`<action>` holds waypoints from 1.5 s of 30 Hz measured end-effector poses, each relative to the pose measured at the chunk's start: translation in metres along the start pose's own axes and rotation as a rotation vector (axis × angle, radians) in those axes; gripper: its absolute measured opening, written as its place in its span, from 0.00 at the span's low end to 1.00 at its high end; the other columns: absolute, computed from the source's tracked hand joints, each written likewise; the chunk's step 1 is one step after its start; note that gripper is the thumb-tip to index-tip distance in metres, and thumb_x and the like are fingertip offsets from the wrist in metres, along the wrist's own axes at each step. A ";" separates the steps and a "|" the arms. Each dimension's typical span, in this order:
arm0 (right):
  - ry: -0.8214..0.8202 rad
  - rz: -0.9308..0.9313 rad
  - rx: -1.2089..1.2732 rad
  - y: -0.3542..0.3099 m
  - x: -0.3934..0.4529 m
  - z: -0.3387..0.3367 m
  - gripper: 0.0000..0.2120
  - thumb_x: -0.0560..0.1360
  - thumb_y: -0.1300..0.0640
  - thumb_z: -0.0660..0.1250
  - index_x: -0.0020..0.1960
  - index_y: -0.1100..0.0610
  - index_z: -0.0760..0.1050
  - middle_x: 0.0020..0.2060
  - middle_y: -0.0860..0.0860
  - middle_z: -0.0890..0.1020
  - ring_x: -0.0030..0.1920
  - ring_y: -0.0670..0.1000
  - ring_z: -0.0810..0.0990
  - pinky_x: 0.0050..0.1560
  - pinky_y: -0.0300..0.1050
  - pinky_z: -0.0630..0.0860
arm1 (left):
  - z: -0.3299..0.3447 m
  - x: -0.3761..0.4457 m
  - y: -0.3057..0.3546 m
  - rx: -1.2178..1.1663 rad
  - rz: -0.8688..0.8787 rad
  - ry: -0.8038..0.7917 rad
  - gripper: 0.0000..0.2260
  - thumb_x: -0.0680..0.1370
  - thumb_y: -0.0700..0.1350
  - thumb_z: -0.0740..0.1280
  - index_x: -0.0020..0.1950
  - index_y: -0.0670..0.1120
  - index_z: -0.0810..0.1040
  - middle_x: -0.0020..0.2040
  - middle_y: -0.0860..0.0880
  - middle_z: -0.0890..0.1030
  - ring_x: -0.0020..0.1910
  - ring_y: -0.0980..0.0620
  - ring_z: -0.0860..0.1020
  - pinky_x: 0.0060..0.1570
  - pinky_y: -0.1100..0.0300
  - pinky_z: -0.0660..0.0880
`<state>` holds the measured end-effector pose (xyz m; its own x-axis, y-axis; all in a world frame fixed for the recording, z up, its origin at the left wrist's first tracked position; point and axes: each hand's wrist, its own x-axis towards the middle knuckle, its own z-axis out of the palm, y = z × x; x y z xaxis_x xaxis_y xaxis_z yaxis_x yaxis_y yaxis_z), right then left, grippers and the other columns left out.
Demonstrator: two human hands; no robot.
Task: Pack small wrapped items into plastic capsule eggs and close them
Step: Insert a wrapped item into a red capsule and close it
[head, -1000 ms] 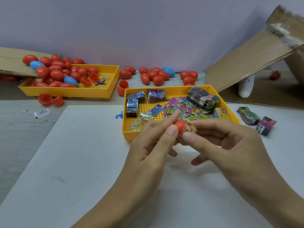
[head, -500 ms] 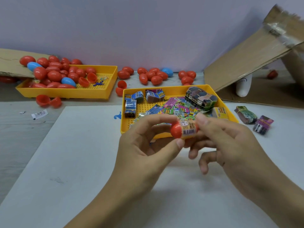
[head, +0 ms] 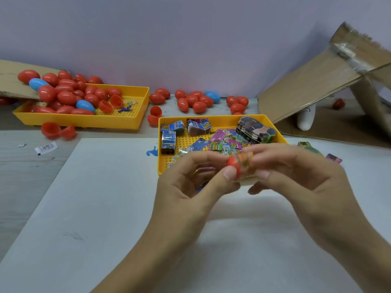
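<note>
At ten o'clock from your hands sat a yellow tray (head: 135,123) heaped with closed eggs (head: 65,97), mostly red, two of them blue, with a couple of open red halves among them. Two more open halves (head: 57,130) lay on the table just in front of it. A small white label (head: 46,147) lay at nine o'clock; its print was too small to read.

Your left hand (head: 186,185) pinched a red egg half (head: 233,166) between thumb and fingers, in front of the near edge of the second yellow tray (head: 211,119). Your right hand (head: 304,178) gripped the wrapped item (head: 245,160) that stuck out of that half, an orange and yellow packet blurred by motion, so nothing on it could be read. The two hands were together, meeting at the egg.

At twelve o'clock, the second tray held small packets (head: 220,144) in blue, pink and green, plus a darker bundle (head: 256,130) at its right end. Their lettering showed but was not legible. More closed eggs (head: 196,101) lay against the wall behind it.

At two o'clock a cardboard flap (head: 321,81) leaned over a white object (head: 304,119), and two loose packets (head: 333,157) lay at three o'clock.
</note>
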<state>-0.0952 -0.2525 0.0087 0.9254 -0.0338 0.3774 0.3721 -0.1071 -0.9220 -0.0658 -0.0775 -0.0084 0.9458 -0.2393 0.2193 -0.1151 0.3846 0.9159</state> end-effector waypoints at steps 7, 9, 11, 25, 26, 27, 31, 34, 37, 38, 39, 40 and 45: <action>0.023 -0.090 0.026 -0.007 -0.004 0.015 0.04 0.70 0.61 0.75 0.42 0.54 0.82 0.56 0.54 0.84 0.56 0.56 0.83 0.45 0.47 0.83 | -0.005 0.003 0.004 -0.031 0.032 0.042 0.11 0.66 0.44 0.79 0.44 0.45 0.81 0.43 0.46 0.85 0.47 0.44 0.85 0.44 0.59 0.81; 0.066 0.066 0.139 -0.013 -0.002 0.015 0.12 0.67 0.48 0.78 0.46 0.51 0.81 0.56 0.55 0.84 0.53 0.58 0.85 0.40 0.49 0.83 | -0.006 0.004 0.004 0.001 0.080 0.029 0.12 0.67 0.40 0.78 0.46 0.46 0.81 0.46 0.48 0.84 0.50 0.48 0.84 0.45 0.60 0.80; 0.062 0.181 0.118 -0.017 -0.001 0.016 0.19 0.63 0.41 0.78 0.48 0.50 0.82 0.50 0.55 0.85 0.48 0.57 0.86 0.34 0.49 0.82 | -0.007 0.004 0.002 0.012 0.121 0.016 0.14 0.68 0.36 0.76 0.50 0.48 0.80 0.48 0.49 0.83 0.52 0.49 0.83 0.45 0.61 0.80; 0.512 -0.922 -1.328 -0.082 0.082 -0.085 0.04 0.76 0.65 0.71 0.50 0.66 0.81 0.56 0.58 0.80 0.54 0.61 0.79 0.58 0.49 0.75 | -0.004 0.007 -0.022 0.052 0.052 0.074 0.13 0.65 0.41 0.81 0.45 0.52 0.82 0.45 0.43 0.84 0.44 0.43 0.86 0.45 0.58 0.82; 0.542 -0.765 -1.442 -0.087 0.093 -0.101 0.05 0.77 0.64 0.70 0.51 0.65 0.81 0.58 0.59 0.79 0.59 0.62 0.76 0.62 0.47 0.72 | -0.004 0.007 -0.022 0.045 0.048 0.084 0.12 0.63 0.42 0.78 0.44 0.52 0.82 0.44 0.42 0.84 0.43 0.42 0.86 0.45 0.56 0.83; 0.542 -0.544 -1.529 -0.090 0.100 -0.113 0.07 0.77 0.62 0.70 0.53 0.63 0.82 0.61 0.59 0.78 0.64 0.62 0.72 0.66 0.46 0.67 | -0.003 0.007 -0.021 0.044 0.043 0.096 0.12 0.63 0.42 0.78 0.43 0.51 0.82 0.44 0.42 0.84 0.43 0.41 0.86 0.45 0.55 0.83; 0.485 -0.299 -1.438 -0.083 0.084 -0.109 0.06 0.75 0.57 0.71 0.49 0.57 0.84 0.52 0.52 0.83 0.58 0.51 0.75 0.58 0.44 0.70 | -0.004 0.008 -0.020 0.052 0.028 0.100 0.12 0.64 0.41 0.81 0.41 0.50 0.83 0.41 0.42 0.84 0.40 0.41 0.86 0.44 0.53 0.83; 0.313 -0.203 -0.913 -0.063 0.052 -0.053 0.07 0.72 0.50 0.70 0.37 0.51 0.82 0.31 0.46 0.82 0.33 0.41 0.77 0.36 0.30 0.69 | -0.006 0.008 -0.022 0.059 0.039 0.100 0.09 0.64 0.38 0.80 0.40 0.44 0.82 0.39 0.40 0.84 0.38 0.40 0.85 0.41 0.55 0.83; 0.136 0.158 -0.200 -0.030 0.024 0.006 0.12 0.67 0.46 0.71 0.36 0.55 0.82 0.28 0.56 0.80 0.25 0.48 0.73 0.26 0.36 0.67 | -0.006 0.007 -0.019 0.069 0.041 0.124 0.03 0.67 0.36 0.73 0.40 0.41 0.82 0.35 0.39 0.84 0.35 0.40 0.85 0.34 0.56 0.83; 0.130 0.255 -0.023 -0.019 0.017 0.021 0.11 0.67 0.48 0.72 0.37 0.56 0.82 0.29 0.58 0.78 0.24 0.50 0.71 0.24 0.37 0.65 | -0.006 0.006 -0.018 0.104 0.051 0.130 0.04 0.70 0.35 0.74 0.39 0.43 0.82 0.34 0.39 0.83 0.33 0.41 0.85 0.32 0.57 0.82; 0.142 0.323 0.096 -0.009 0.011 0.033 0.09 0.68 0.50 0.73 0.38 0.57 0.82 0.28 0.58 0.77 0.24 0.50 0.70 0.23 0.37 0.64 | -0.006 0.005 -0.016 0.149 0.061 0.135 0.06 0.72 0.36 0.75 0.38 0.45 0.82 0.32 0.40 0.83 0.31 0.43 0.84 0.29 0.57 0.81; 0.148 0.345 0.150 0.000 0.005 0.041 0.08 0.69 0.53 0.72 0.39 0.58 0.82 0.28 0.56 0.77 0.23 0.49 0.69 0.23 0.36 0.63 | -0.007 0.003 -0.014 0.191 0.083 0.131 0.05 0.72 0.39 0.75 0.38 0.47 0.82 0.30 0.41 0.82 0.28 0.44 0.82 0.26 0.58 0.79; 0.086 0.323 0.121 0.017 -0.001 0.048 0.10 0.65 0.50 0.78 0.39 0.56 0.83 0.26 0.53 0.76 0.23 0.44 0.68 0.22 0.32 0.63 | -0.024 0.008 0.012 0.519 0.371 0.158 0.03 0.74 0.48 0.69 0.42 0.50 0.78 0.30 0.50 0.78 0.25 0.50 0.78 0.21 0.59 0.72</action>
<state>-0.0863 -0.2068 -0.0117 0.9892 -0.1310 0.0661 0.0721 0.0415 -0.9965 -0.0526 -0.0538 -0.0040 0.8440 -0.0247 0.5358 -0.5360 -0.0734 0.8410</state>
